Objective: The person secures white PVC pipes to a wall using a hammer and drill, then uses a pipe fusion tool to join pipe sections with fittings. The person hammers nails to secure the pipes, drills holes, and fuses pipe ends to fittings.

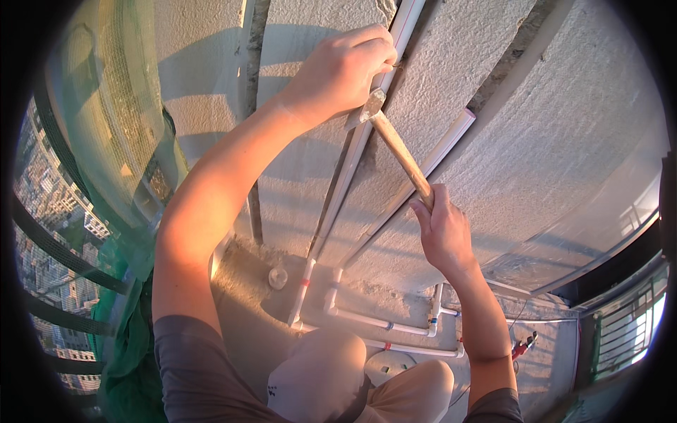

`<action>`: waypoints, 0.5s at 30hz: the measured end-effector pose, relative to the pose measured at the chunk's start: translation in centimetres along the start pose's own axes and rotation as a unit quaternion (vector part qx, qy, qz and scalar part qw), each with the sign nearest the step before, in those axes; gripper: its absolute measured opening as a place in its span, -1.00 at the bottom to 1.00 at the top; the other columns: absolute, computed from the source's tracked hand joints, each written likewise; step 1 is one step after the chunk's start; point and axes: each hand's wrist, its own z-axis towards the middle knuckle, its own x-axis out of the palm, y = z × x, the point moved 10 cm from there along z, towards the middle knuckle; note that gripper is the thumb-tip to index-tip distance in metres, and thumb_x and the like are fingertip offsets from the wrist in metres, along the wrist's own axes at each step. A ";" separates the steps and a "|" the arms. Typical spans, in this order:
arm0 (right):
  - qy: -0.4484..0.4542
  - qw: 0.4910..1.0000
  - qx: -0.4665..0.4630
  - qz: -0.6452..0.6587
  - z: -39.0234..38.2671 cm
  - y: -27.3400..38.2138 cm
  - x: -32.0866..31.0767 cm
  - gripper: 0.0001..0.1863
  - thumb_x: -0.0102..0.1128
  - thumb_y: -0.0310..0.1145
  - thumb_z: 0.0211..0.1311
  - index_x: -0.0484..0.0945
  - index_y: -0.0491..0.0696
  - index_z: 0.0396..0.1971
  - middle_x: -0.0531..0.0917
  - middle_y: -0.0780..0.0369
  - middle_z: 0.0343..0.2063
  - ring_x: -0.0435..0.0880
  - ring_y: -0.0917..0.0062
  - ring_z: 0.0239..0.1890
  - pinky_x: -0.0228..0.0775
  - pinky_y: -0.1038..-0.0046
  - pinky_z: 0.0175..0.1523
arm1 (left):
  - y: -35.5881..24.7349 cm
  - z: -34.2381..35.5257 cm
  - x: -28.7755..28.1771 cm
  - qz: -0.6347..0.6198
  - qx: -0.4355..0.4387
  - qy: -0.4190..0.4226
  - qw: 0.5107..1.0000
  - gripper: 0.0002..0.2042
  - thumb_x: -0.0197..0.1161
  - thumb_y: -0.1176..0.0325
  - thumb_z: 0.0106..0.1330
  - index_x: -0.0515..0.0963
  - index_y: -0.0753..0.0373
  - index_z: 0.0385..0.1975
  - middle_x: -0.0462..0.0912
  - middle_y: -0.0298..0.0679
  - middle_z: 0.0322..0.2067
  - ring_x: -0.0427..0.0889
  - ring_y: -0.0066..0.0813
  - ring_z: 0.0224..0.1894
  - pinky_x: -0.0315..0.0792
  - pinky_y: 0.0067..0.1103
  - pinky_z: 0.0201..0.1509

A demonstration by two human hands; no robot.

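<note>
Left hand raised against the wall, fingers curled shut around something small pinched at the white pipe (too small to tell what). The hand lies on the pipe's upper run.

Right hand lower, fist closed on the end of the hammer handle. Wooden handle slants up and left; the metal head sits just under the left hand, touching or nearly touching the pipe.

Wall is rough grey render with chased grooves; a second pipe runs diagonally to the right of the first.

Below, on the floor: more white pipes with elbows and red bands, joined at the wall's foot. A small round cap stands near them. Knees at the bottom edge.

Left side: green netting, city far below behind dark rails.
</note>
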 end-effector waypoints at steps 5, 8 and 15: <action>-0.003 1.000 -0.006 -0.026 0.0 0.0 -0.1 -0.64 0.18 -0.12 0.54 0.39 -0.11 -0.01 0.71 0.00 -0.45 0.73 -0.05 -0.38 0.54 0.00 -0.25 | -0.3 0.1 -0.1 -0.003 0.009 -0.006 1.000 -0.85 0.36 0.69 0.22 0.54 0.37 -0.31 0.63 -0.21 -0.30 0.72 -0.25 -0.30 0.65 -0.45 -0.23; -0.009 0.999 -0.013 -0.031 0.1 0.0 -0.2 -0.64 0.19 -0.12 0.53 0.39 -0.11 -0.02 0.71 -0.01 -0.44 0.73 -0.04 -0.38 0.54 0.00 -0.25 | -0.5 0.1 -0.1 0.005 0.017 -0.014 1.000 -0.85 0.36 0.69 0.22 0.54 0.37 -0.31 0.63 -0.21 -0.29 0.71 -0.25 -0.31 0.65 -0.45 -0.23; -0.008 0.999 -0.019 -0.029 0.2 -0.4 -0.1 -0.66 0.23 -0.16 0.51 0.40 -0.11 -0.03 0.71 0.00 -0.44 0.73 -0.03 -0.38 0.54 0.03 -0.28 | -0.1 0.3 -0.1 0.021 0.035 -0.013 0.999 -0.86 0.38 0.66 0.22 0.58 0.36 -0.29 0.65 -0.22 -0.30 0.73 -0.28 -0.29 0.64 -0.46 -0.22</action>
